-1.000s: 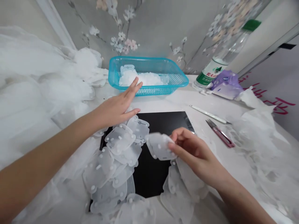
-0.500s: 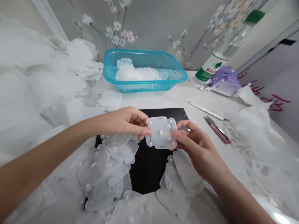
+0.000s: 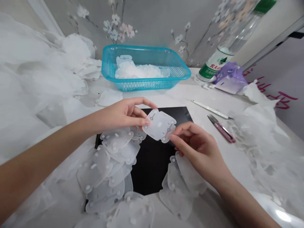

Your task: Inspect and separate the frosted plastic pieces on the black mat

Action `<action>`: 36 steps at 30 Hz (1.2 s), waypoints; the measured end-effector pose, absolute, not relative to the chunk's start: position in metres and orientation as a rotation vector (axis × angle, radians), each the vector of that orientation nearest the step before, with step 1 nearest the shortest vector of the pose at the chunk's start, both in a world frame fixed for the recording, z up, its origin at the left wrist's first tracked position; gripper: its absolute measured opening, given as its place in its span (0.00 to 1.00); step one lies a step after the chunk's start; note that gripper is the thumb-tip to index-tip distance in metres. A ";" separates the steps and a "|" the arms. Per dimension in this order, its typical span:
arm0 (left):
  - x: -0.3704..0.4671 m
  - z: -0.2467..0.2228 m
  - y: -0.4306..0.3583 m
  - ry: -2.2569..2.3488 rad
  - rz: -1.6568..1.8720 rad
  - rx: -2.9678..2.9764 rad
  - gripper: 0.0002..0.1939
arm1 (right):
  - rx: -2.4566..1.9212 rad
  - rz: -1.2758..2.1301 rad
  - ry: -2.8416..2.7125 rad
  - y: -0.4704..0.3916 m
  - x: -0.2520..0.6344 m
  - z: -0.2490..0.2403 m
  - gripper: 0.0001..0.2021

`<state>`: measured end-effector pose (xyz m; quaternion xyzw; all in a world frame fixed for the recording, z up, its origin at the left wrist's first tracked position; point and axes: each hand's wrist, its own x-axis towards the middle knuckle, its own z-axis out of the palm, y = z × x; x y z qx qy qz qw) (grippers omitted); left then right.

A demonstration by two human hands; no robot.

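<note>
A translucent white plastic plate (image 3: 159, 125) with rounded corners, slots and small holes is held tilted above a black board (image 3: 149, 167). My left hand (image 3: 128, 114) pinches its left edge between thumb and fingers, the index finger stretched along the top corner. At the lower right corner, my right hand (image 3: 194, 141) grips it between thumb and index finger. Similar plates with white pegs lie overlapping in a pile (image 3: 114, 164) on the board's left side. More of them form a smaller pile (image 3: 180, 186) under my right hand.
Behind the board stands a blue plastic basket (image 3: 146, 84) with plates inside. To the right lie thread snips (image 3: 221, 129), a slim white-handled tool (image 3: 211, 109), a purple packet (image 3: 230, 77) and a water bottle (image 3: 213, 66). Heaps of white sheets (image 3: 47, 85) cover the left.
The plate has been turned over and tilted; its pegged face no longer shows. My left index finger has lifted to its top corner, and my right hand has shifted to the lower right corner.
</note>
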<state>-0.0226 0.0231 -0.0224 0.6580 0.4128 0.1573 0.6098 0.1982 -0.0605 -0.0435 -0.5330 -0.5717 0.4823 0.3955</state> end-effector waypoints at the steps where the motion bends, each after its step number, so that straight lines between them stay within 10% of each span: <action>1: -0.023 -0.023 0.023 0.948 0.362 1.501 0.26 | -1.358 1.191 -1.462 -0.060 0.198 -0.045 0.08; 11: -0.027 -0.007 0.026 1.028 0.229 1.768 0.08 | -1.399 1.183 -1.569 -0.060 0.197 -0.045 0.08; 18: -0.040 0.012 0.051 1.237 1.095 1.602 0.13 | -1.407 1.155 -1.828 -0.066 0.196 -0.053 0.12; 30: -0.037 -0.012 0.034 1.216 -0.059 2.313 0.18 | -1.208 0.730 -2.267 -0.065 0.194 -0.055 0.13; 36: -0.030 -0.013 0.027 1.120 0.151 2.010 0.11 | -1.335 0.811 -2.051 -0.064 0.196 -0.056 0.10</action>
